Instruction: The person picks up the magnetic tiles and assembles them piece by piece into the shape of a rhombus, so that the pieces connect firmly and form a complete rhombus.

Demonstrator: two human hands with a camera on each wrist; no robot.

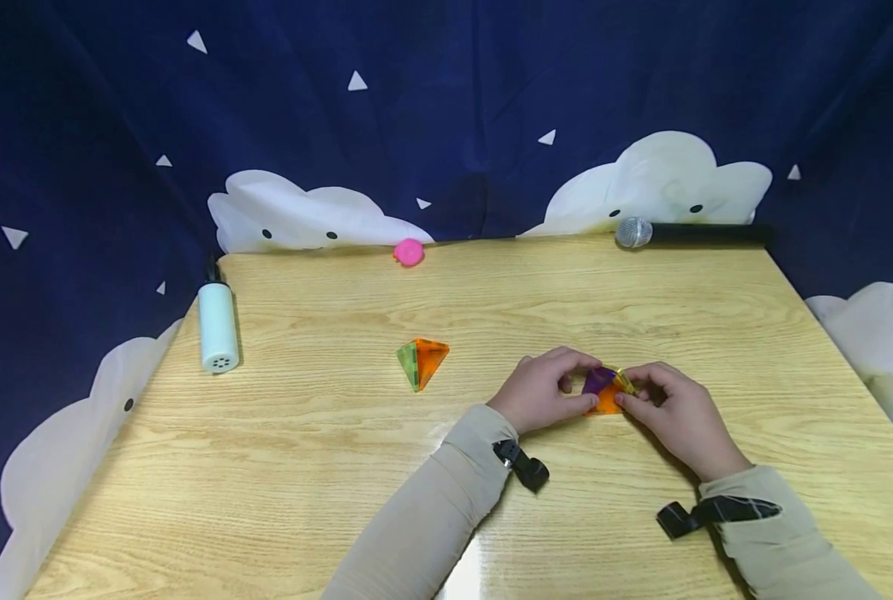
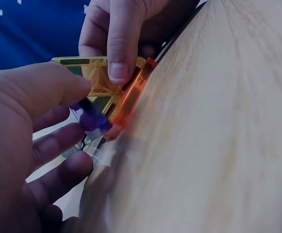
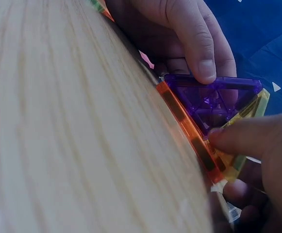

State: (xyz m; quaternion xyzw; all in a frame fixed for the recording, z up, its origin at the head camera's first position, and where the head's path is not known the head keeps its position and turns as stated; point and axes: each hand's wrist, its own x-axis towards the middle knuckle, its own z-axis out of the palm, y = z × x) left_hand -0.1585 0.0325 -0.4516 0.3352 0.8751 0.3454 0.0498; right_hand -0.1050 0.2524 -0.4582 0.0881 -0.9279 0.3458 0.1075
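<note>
My left hand (image 1: pixel 540 390) pinches a translucent purple triangular tile (image 3: pixel 179 89), its thumb pressed on the near face. On the other side, my right hand (image 1: pixel 679 408) pinches a yellow triangular tile (image 3: pixel 259 107) between thumb and fingers. Both tiles stand up from an orange tile (image 1: pixel 606 404) that lies against the tabletop. In the right wrist view the purple and yellow edges meet at the upper right corner. Fingers hide part of each tile. To the left, a small pyramid-like piece (image 1: pixel 430 358) with green and orange faces rests apart from the hands.
A black microphone (image 1: pixel 694 233) with a silver head lies at the table's back right. Near the back edge sits a small pink object (image 1: pixel 409 252). A pale blue cylinder with a black tip (image 1: pixel 217 327) lies at the left edge. Dark blue cloth (image 1: pixel 446 108) surrounds the wooden table (image 1: pixel 281 467).
</note>
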